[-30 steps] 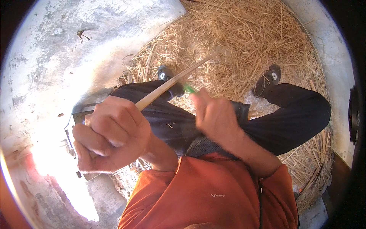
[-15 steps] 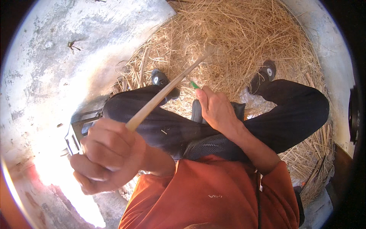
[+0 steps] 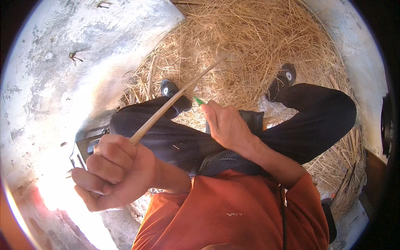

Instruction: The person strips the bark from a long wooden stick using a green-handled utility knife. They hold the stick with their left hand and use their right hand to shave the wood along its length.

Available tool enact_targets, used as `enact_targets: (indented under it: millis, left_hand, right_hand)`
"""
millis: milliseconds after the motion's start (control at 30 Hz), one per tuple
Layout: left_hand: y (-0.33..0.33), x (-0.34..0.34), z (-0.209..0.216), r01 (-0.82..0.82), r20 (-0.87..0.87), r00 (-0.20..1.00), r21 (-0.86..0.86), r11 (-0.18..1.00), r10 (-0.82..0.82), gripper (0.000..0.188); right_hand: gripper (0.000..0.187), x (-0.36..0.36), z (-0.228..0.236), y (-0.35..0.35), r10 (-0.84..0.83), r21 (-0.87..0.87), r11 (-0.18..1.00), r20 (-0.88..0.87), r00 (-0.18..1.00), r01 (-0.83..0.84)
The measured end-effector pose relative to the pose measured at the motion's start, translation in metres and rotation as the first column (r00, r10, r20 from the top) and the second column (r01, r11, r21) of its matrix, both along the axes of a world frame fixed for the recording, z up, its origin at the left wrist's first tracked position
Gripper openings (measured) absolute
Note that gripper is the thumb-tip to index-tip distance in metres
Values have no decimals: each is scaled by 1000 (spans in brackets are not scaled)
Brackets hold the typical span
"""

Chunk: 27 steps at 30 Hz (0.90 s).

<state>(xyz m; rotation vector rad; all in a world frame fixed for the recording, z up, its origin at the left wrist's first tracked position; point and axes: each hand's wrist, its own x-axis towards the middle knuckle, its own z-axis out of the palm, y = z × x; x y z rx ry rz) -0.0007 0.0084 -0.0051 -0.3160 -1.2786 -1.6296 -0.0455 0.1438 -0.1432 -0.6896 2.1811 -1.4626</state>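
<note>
My left hand (image 3: 112, 171) is closed in a fist around the near end of a long, thin wooden stick (image 3: 166, 107). This pale stick slants away to the far right and tapers toward its tip above the straw. My right hand (image 3: 228, 127) is closed on a small green pointed tool (image 3: 198, 101), whose tip pokes out past the thumb and index finger. The rest of that tool is hidden in the hand, so its kind is unclear. The green tip lies just right of the stick's middle, with a small gap between them in the picture.
Loose dry straw (image 3: 258, 37) covers the ground ahead, between and beyond my dark shoes (image 3: 287, 75). A pale, stained wall or slab (image 3: 54, 83) curves along the left. By my left knee stands a dark framed object (image 3: 85, 146). Bright sunlight falls at lower left.
My right hand with the green tool has moved left and slightly nearer to me. My left hand and the stick have shifted a little left; the whole view has also shifted slightly.
</note>
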Motion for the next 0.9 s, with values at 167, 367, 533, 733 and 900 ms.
enact_targets:
  millis: [167,367,533,733,900]
  left_hand:
    - [-8,0,-1,7,19,1000,25,1000,-8,36]
    - [-12,-1,1,66,-8,998,52,997,-65,36]
    - [-16,2,0,78,5,997,30,997,-78,37]
    - [-13,3,-2,11,8,1000,36,999,-11,35]
    - [-18,2,-5,6,-13,1000,41,999,-5,32]
  right_hand:
    - [30,-11,-18,-7,-13,41,999,-131,991,18]
    - [34,-8,-7,-9,-7,65,998,-151,988,17]
    - [40,-18,-37,-5,-37,197,979,-105,994,57]
    - [45,-20,-43,-2,-52,174,983,-76,996,64]
    - [47,-38,-45,-2,-69,254,965,-17,997,71]
